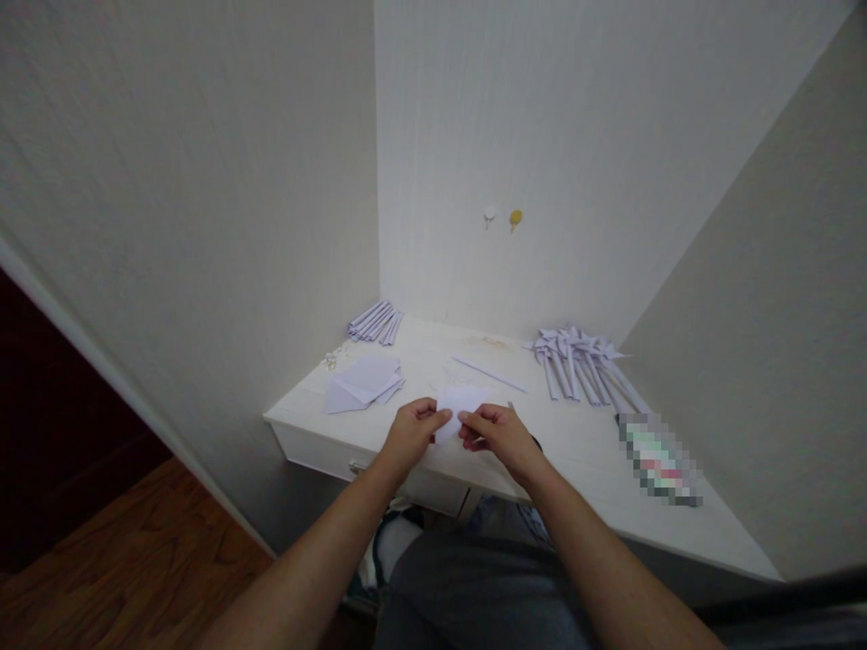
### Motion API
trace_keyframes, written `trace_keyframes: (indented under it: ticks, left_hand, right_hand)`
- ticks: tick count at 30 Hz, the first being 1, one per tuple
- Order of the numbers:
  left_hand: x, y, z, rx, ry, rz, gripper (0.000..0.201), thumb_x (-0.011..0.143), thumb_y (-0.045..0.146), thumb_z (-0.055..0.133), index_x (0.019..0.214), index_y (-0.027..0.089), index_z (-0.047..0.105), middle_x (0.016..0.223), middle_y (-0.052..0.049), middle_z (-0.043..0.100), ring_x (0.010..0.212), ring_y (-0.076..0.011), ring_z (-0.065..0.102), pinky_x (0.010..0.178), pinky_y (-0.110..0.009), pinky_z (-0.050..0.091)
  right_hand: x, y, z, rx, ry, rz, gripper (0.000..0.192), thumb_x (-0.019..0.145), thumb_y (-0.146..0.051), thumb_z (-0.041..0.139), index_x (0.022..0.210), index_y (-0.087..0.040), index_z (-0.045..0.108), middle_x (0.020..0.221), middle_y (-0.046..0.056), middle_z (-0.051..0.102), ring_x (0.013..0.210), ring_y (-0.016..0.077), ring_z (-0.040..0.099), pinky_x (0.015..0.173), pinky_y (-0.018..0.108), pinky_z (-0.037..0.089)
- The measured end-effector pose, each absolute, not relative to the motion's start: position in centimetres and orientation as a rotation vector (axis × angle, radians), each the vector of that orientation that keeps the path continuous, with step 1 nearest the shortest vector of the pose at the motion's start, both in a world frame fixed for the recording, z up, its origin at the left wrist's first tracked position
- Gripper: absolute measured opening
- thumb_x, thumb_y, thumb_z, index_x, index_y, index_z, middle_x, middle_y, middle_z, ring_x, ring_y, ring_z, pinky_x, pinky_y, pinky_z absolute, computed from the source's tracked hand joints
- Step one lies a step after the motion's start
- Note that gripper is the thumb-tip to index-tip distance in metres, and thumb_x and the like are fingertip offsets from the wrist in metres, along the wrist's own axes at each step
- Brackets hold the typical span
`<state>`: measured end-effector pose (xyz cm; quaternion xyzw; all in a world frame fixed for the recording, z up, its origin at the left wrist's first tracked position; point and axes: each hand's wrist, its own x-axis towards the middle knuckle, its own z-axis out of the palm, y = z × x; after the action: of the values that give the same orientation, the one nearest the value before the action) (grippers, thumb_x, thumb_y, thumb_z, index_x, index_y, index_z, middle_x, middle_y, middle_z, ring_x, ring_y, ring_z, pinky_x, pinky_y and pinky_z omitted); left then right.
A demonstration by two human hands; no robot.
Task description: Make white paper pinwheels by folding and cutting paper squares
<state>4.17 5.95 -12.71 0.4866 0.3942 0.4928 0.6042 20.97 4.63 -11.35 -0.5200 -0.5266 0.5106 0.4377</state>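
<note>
Between my two hands is a small piece of white paper [463, 397], held up over the desk's front edge. My left hand [415, 430] pinches its left side between thumb and fingers. On the other side, my right hand [499, 433] grips it with the thumb on the near face. A thin rolled paper stick [489, 374] lies on the desk just beyond the paper. To the left is a loose stack of white paper sheets [366, 379]. Part of a dark object shows behind my right wrist, too hidden to name.
Rolled paper tubes [376, 322] lie at the desk's back left. Several paper pinwheels on sticks [575, 357] are piled at the back right. A blurred-out flat item [658, 460] rests on the right of the white desk [582, 478]. Walls enclose the desk; two hooks [516, 218] hang behind.
</note>
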Motion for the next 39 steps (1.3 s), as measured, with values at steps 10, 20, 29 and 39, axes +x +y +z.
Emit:
trace_keyframes:
  ticks: [10, 20, 29, 39]
  left_hand:
    - [3.9, 6.7, -14.2, 1.139, 0.851, 1.140, 0.030, 0.064, 0.043, 0.080, 0.071, 0.015, 0.070, 0.064, 0.000, 0.067, 0.059, -0.0146, 0.056, 0.060, -0.026, 0.042]
    - [3.9, 6.5, -14.1, 1.059, 0.780, 1.182, 0.041, 0.058, 0.040, 0.086, 0.087, 0.018, 0.067, 0.080, -0.002, 0.073, 0.068, -0.0169, 0.065, 0.067, -0.028, 0.049]
    - [3.4, 6.4, -14.4, 1.132, 0.815, 1.153, 0.034, 0.060, 0.042, 0.084, 0.075, 0.013, 0.074, 0.071, -0.003, 0.072, 0.064, -0.0169, 0.060, 0.063, -0.028, 0.045]
    - [3.6, 6.3, -14.3, 1.161, 0.825, 1.166, 0.030, 0.056, 0.043, 0.085, 0.063, 0.017, 0.071, 0.061, 0.000, 0.068, 0.059, -0.0158, 0.057, 0.060, -0.027, 0.043]
  right_hand:
    - [21.1, 5.6, -13.3, -1.316, -1.353, 1.310, 0.042, 0.062, -0.056, 0.082, 0.064, -0.018, 0.063, 0.063, 0.003, 0.072, 0.057, 0.0145, 0.065, 0.062, 0.030, 0.052]
    - [21.2, 5.1, -12.5, -1.298, -1.475, 1.281, 0.044, 0.066, -0.059, 0.078, 0.067, -0.018, 0.063, 0.066, 0.004, 0.073, 0.059, 0.0149, 0.065, 0.063, 0.029, 0.050]
    - [20.9, 4.7, -12.5, -1.379, -1.577, 1.205, 0.036, 0.073, -0.053, 0.072, 0.067, -0.019, 0.062, 0.066, 0.004, 0.072, 0.055, 0.0143, 0.063, 0.057, 0.027, 0.048]
    - [24.2, 3.8, -10.1, -1.793, -1.643, 0.753, 0.024, 0.085, -0.041, 0.062, 0.077, -0.018, 0.067, 0.067, 0.005, 0.071, 0.061, 0.0173, 0.065, 0.057, 0.026, 0.045]
